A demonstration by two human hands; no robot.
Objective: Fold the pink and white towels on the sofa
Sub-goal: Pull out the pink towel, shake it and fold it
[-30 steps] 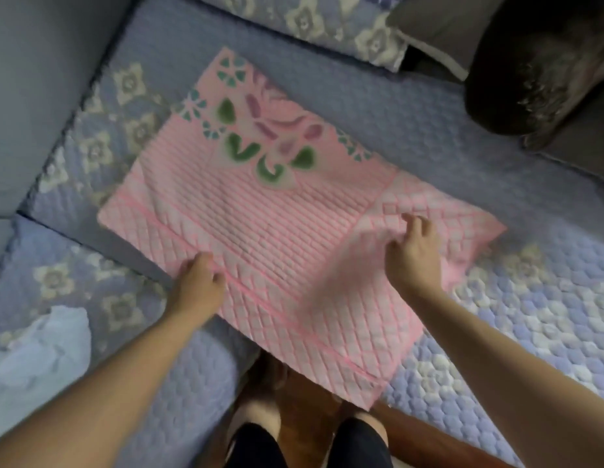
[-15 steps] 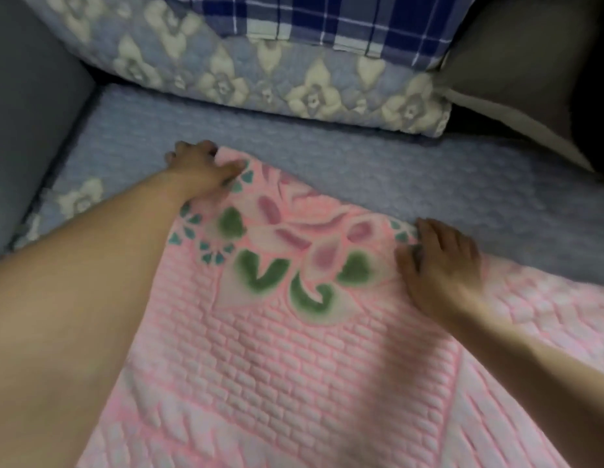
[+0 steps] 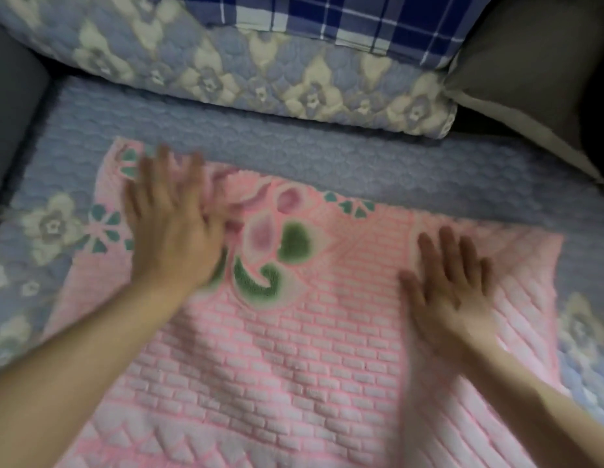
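Observation:
The pink towel (image 3: pixel 294 359), with a brick pattern and green and purple flowers, lies spread flat on the blue quilted sofa seat (image 3: pixel 294 157). My left hand (image 3: pixel 172 228) lies flat on the towel's far left part, fingers spread and blurred by motion. My right hand (image 3: pixel 452 285) presses flat on the towel's right part, fingers straight. The white towel is out of view.
A blue quilted back cushion with cream flowers (image 3: pixel 260 79) runs along the rear, with a blue plaid pillow (image 3: pixel 344 18) above it. A grey cushion (image 3: pixel 537 62) sits at the back right. The grey armrest (image 3: pixel 10 106) bounds the left side.
Both hands have left the towel's far edge and come back onto its surface, palms flat. The left hand slid right and nearer, the right hand moved right.

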